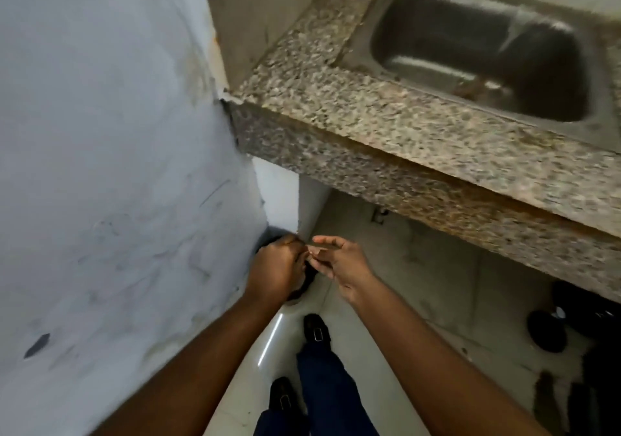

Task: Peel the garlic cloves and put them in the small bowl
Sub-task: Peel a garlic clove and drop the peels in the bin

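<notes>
My two hands meet low in the corner, below the counter's edge. My left hand (274, 269) is curled into a fist with its fingertips closed round a small pale piece, a garlic clove (312, 251), most of which is hidden. My right hand (339, 264) faces it, thumb and a finger pinching the pale skin at the clove's tip, the forefinger held straighter above. Both hands hang over a dark round bin (307, 282) on the floor. No small bowl is in view.
A speckled granite counter (386, 123) with a steel sink (484, 52) runs across the upper right. A grey wall (111, 166) fills the left. On the pale tiled floor (420, 284) are my two dark shoes and dark objects at the right edge.
</notes>
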